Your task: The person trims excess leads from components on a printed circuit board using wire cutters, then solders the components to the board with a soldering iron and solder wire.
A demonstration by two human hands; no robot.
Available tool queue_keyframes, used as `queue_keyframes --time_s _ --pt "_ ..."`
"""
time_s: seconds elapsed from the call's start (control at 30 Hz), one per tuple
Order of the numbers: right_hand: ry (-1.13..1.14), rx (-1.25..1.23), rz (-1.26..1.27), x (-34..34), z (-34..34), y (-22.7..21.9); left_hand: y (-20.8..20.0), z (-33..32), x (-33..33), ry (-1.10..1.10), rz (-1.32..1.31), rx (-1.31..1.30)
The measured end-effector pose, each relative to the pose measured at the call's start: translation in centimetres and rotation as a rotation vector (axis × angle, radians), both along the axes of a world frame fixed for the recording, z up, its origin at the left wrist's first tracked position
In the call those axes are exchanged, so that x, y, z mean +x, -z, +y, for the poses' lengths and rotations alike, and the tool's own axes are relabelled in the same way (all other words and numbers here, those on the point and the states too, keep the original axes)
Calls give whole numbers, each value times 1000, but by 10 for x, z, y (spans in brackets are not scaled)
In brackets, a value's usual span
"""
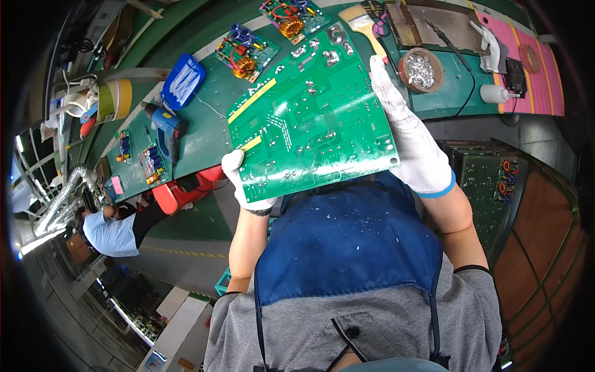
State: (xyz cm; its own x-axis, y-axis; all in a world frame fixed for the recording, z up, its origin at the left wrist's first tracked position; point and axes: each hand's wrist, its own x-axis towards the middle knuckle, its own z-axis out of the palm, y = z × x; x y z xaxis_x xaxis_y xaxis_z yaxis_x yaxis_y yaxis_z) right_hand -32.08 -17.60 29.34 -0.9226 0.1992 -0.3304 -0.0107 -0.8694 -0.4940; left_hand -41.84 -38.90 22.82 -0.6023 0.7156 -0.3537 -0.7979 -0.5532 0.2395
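A large green circuit board (316, 118) is held up in front of me, its solder side toward me, with yellow tape strips along its left part. My left hand (238, 185), in a white glove, grips the board's lower left corner, thumb on top and the other fingers mostly hidden beneath. My right hand (414, 139), also gloved, lies along the right edge, its fingers stretched toward the far corner and partly behind the board. Both hands are closed on the board. Shiny solder patches (331, 57) show near its far edge.
Beyond the board on the green bench lie assembled boards with coils (243, 56), a brush (364, 28), a bowl of metal bits (421, 69) and a soldering iron (447, 38). Left are a blue heat gun (166, 129) and blue tray (183, 80). A co-worker (111, 232) is far left.
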Motion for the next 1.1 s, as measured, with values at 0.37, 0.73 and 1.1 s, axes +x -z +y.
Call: queue_keyframes --time_s 0.37,0.73,1.1 --pt "-72 767 273 1 -5 8 38 12 -7 -55 7 138" --pt "-181 706 -36 -2 -3 -15 43 23 -14 13 42 81" --pt "-73 878 -58 -11 -25 -13 55 26 -17 -47 -50 72"
